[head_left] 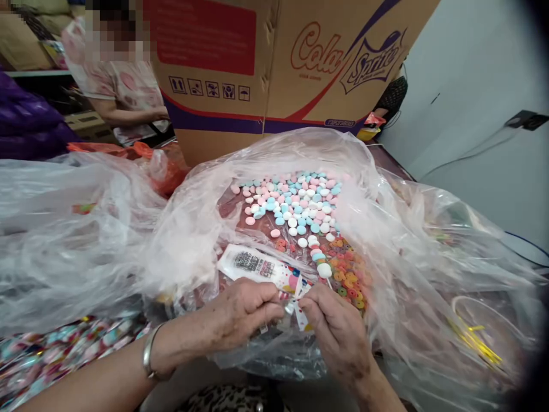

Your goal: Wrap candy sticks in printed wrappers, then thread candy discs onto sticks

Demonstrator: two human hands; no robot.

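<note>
My left hand, a metal bangle on its wrist, is closed, thumb and forefinger pinching one side of a small printed plastic wrapper. My right hand has its fingers closed on the wrapper's other side. A thin stick runs up from beside the right fingers to a candy skewer of pink, blue and white pieces. Just beyond the left fingers lies a long white packet with dark print and coloured dots; whether it joins the wrapper, I cannot tell.
Pastel tablet candies and orange ring candies lie inside a clear plastic bag. Wrapped candies are at lower left. Behind stands a cardboard box; another person is at far left. Yellow ties lie right.
</note>
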